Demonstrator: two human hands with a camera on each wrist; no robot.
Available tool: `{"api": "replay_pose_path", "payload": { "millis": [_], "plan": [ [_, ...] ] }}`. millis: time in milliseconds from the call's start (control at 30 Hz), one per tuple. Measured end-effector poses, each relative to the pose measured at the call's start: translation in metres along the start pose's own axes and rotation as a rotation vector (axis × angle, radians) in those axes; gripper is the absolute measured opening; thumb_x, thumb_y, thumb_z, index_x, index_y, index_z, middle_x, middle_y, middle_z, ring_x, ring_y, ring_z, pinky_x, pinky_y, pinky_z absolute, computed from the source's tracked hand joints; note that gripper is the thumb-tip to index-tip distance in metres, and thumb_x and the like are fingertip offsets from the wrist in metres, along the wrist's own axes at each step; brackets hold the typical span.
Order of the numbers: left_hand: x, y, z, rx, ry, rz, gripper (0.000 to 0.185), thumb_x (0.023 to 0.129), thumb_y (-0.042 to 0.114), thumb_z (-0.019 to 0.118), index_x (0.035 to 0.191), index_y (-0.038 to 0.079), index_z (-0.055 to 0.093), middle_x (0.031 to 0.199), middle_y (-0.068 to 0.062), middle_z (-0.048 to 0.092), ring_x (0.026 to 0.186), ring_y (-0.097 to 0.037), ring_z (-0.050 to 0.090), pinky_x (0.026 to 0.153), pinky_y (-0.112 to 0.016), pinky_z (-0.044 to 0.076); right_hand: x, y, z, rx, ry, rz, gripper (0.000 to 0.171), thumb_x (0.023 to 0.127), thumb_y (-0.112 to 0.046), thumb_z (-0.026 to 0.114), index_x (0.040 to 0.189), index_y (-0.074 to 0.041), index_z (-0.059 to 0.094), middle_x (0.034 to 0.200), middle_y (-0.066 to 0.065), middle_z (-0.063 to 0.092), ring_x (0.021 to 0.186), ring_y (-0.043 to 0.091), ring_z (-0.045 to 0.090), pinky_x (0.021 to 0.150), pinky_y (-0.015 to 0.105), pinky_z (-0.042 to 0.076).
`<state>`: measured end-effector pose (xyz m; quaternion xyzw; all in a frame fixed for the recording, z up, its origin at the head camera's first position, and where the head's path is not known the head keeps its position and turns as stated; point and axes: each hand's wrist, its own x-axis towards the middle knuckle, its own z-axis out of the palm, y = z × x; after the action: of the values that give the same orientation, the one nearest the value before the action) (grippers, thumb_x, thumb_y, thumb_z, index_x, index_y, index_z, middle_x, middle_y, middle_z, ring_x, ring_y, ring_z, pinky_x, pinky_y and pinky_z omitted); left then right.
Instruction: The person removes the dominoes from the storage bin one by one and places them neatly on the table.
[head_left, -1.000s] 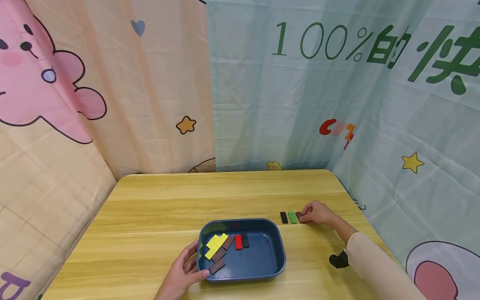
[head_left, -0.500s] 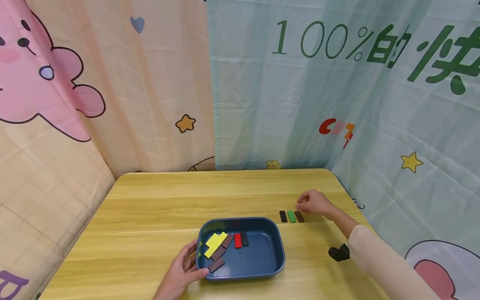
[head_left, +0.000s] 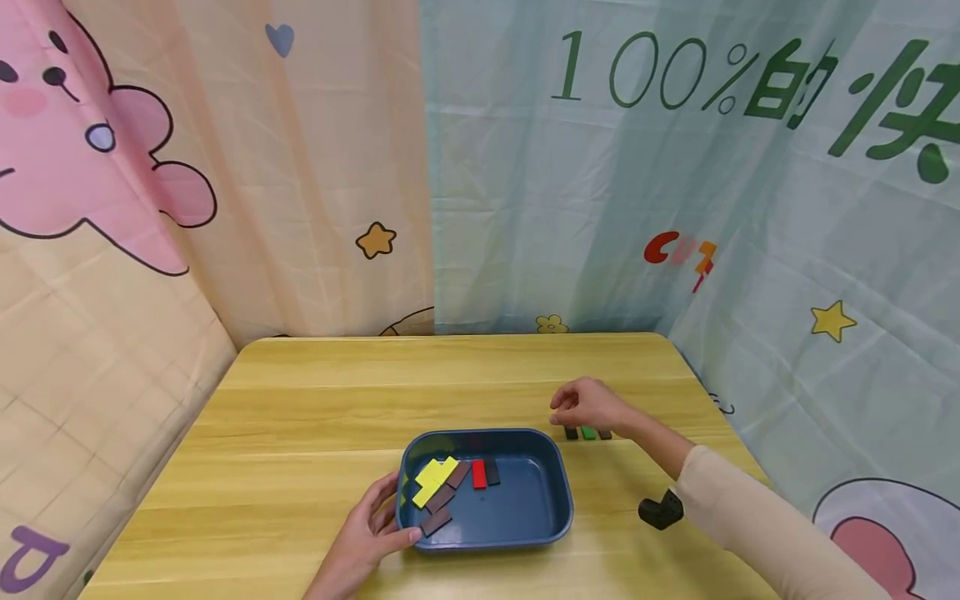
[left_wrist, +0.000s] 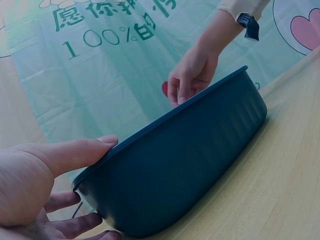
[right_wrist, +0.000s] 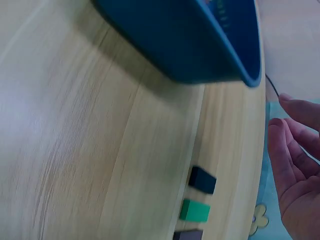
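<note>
Only wrist-side: unobscured black block [right_wrist: 202, 180].

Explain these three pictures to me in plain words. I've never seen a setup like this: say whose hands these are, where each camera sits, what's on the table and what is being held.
There is no machine here: a person works with two bare hands and wears three cameras.

The wide picture comes from a camera on the head, looking down at a wooden table with printed curtains behind it. The other two come from cameras on the wrists, so they look low and tilted.

On the table stands a blue tray holding flat blocks: yellow pieces, a red one and some dark brown ones. To its right lies a short row of three small blocks: black, green and brown.

The left hand grips the tray's near left rim. The right hand hangs above the row, loosely curled and holding nothing.
</note>
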<state>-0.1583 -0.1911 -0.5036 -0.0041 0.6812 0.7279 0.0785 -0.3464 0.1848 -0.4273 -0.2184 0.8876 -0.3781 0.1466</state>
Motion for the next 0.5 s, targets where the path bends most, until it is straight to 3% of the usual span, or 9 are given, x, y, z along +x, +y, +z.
{"api": "replay_pose_path", "payload": {
  "millis": [233, 333, 500],
  "plan": [
    [-0.001, -0.001, 0.0, -0.014, 0.002, -0.005, 0.09, 0.085, 0.001, 0.084, 0.157, -0.004, 0.031, 0.158, -0.03, 0.034, 0.145, -0.048, 0.035, 0.11, -0.038, 0.044, 0.004, -0.02, 0.017, 0.0, -0.056, -0.053, 0.026, 0.09, -0.015, 0.082, 0.103, 0.004, 0.072, 0.081, 0.001, 0.071, 0.075, 0.029, 0.07, 0.073, 0.048, 0.062],
    [0.0, -0.001, 0.0, -0.023, 0.009, -0.021, 0.09, 0.084, 0.002, 0.084, 0.157, -0.003, 0.031, 0.159, -0.029, 0.034, 0.145, -0.047, 0.035, 0.11, -0.039, 0.044, 0.007, -0.028, 0.024, 0.009, -0.073, -0.062, 0.024, 0.089, -0.015, 0.083, 0.102, 0.002, 0.073, 0.08, 0.0, 0.07, 0.072, 0.024, 0.069, 0.072, 0.048, 0.062],
    [0.0, 0.0, 0.001, -0.021, 0.021, -0.041, 0.09, 0.085, 0.003, 0.085, 0.157, -0.002, 0.032, 0.159, -0.028, 0.035, 0.144, -0.046, 0.037, 0.111, -0.042, 0.043, 0.011, -0.038, 0.038, -0.011, -0.102, -0.102, 0.02, 0.089, -0.014, 0.083, 0.101, -0.001, 0.074, 0.079, -0.002, 0.069, 0.07, 0.015, 0.066, 0.066, 0.033, 0.059]
  ]
}}
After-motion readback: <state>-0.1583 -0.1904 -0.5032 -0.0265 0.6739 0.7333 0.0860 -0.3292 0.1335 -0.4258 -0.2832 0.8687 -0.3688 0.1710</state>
